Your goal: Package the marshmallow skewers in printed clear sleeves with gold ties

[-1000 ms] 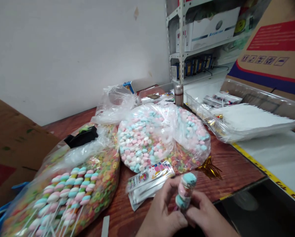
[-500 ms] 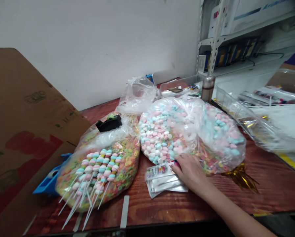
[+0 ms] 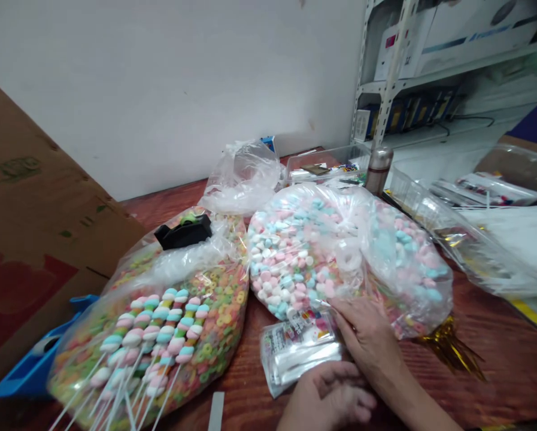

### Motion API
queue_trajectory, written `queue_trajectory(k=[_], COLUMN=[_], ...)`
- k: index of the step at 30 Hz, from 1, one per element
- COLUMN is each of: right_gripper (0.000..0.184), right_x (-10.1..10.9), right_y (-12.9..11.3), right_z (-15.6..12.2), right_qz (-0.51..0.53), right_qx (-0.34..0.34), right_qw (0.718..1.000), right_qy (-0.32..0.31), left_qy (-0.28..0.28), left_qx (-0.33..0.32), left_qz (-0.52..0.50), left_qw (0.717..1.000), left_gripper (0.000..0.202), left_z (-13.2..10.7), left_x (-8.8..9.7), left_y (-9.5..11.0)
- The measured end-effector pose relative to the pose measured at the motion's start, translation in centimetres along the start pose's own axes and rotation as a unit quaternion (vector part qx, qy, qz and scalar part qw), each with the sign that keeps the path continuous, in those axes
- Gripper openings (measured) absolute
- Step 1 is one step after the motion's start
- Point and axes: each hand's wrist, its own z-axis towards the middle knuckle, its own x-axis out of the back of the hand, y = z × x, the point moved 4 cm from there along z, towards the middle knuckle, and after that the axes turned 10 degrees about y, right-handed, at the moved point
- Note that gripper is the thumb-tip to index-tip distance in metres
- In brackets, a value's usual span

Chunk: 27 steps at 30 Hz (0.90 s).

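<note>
A small stack of clear printed packets [image 3: 290, 344] lies on the table in front of the marshmallow bag. My right hand [image 3: 364, 329] is at the right end of the stack, its thumb and fingers closed on the edge of the top packet. Close below it, my left hand [image 3: 328, 398] is at the near edge of the packets, fingers loosely bent and apart, holding nothing visible. On the left, several marshmallow skewers [image 3: 160, 329] with white sticks lie on a clear bag of colourful ring-shaped pieces [image 3: 225, 299]. Behind the packets sits a large bag of pastel marshmallows [image 3: 286, 245].
A black tape dispenser [image 3: 185, 232] rests on the ring bag. At left stand a blue tape dispenser [image 3: 30, 365] and a cardboard box [image 3: 39, 197]. Farther back are a metallic bottle [image 3: 379, 170] and clear trays [image 3: 457, 239]. Gold tinsel [image 3: 452, 353] lies at right.
My left hand has come into view from below, beside the packets. My right hand stays at the packets' right end. The view has shifted, so nearby things sit lower and more to the left.
</note>
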Motion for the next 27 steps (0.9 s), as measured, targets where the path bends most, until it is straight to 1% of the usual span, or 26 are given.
queue_trajectory(k=[2,4,6,7,10,11,12,14,15,16,17,18,19,20,21,22,25,27], right_gripper=[0.028,0.028,0.028,0.028,0.029,0.032,0.038,0.051,0.054,0.052,0.047,0.041,0.036,0.031,0.029,0.029,0.03,0.031], right_x=[1.4,2.7,3.7,4.0,4.2,4.0,3.7,2.7,2.2,1.8,1.5,1.3,1.3,1.4,1.6,1.8,2.2,2.2], right_y=[0.5,1.0,1.6,2.0,3.0,3.2,3.3,3.0,2.7,2.3,1.9,1.6,1.4,1.3,1.2,1.2,0.7,0.3], right_z=[-0.2,-0.7,-1.4,-1.8,-2.8,-3.2,-3.5,-4.2,-4.6,-5.0,-5.4,-5.7,-5.9,-6.1,-6.2,-6.2,-6.0,-5.9], right_qz=[0.087,0.17,0.221,0.235,0.26,0.284,0.321,0.411,0.449,0.475,0.489,0.494,0.493,0.488,0.477,0.464,0.411,0.37], right_qx=[-0.062,-0.133,-0.18,-0.196,-0.253,-0.282,-0.317,-0.391,-0.423,-0.447,-0.465,-0.476,-0.481,-0.48,-0.471,-0.454,-0.377,-0.337], right_qw=[0.994,0.976,0.957,0.95,0.929,0.914,0.89,0.822,0.785,0.756,0.736,0.725,0.722,0.727,0.74,0.759,0.827,0.863], right_qy=[-0.006,-0.033,-0.06,-0.067,-0.075,-0.069,-0.062,-0.051,-0.051,-0.055,-0.059,-0.061,-0.059,-0.056,-0.054,-0.053,-0.066,-0.07], left_qy=[-0.039,-0.044,-0.026,-0.009,0.05,0.065,0.076,0.094,0.103,0.11,0.114,0.114,0.113,0.115,0.122,0.137,0.194,0.213], left_qx=[-0.009,-0.02,-0.026,-0.026,-0.048,-0.064,-0.085,-0.129,-0.141,-0.148,-0.15,-0.149,-0.147,-0.146,-0.149,-0.153,-0.171,-0.178], left_qz=[-0.146,-0.244,-0.303,-0.321,-0.324,-0.306,-0.281,-0.228,-0.209,-0.198,-0.192,-0.185,-0.174,-0.16,-0.146,-0.132,-0.122,-0.121], left_qw=[0.988,0.968,0.952,0.947,0.943,0.948,0.953,0.961,0.962,0.963,0.963,0.965,0.967,0.969,0.97,0.97,0.958,0.953], left_gripper=[0.051,0.052,0.048,0.043,0.03,0.026,0.022,0.02,0.021,0.023,0.024,0.026,0.028,0.029,0.03,0.029,0.026,0.029], left_z=[2.0,3.0,3.4,3.5,3.7,3.7,3.8,3.8,3.7,3.6,3.4,3.3,3.1,2.8,2.6,2.4,2.0,1.8], left_x=[-1.9,-3.0,-3.3,-3.2,-2.5,-2.2,-2.0,-1.7,-1.7,-1.7,-1.7,-1.8,-2.0,-2.0,-2.0,-1.9,-1.1,-0.6], left_y=[0.3,0.7,0.9,0.9,0.7,0.7,0.7,0.7,0.6,0.5,0.4,0.3,0.3,0.2,0.3,0.3,0.6,0.7])
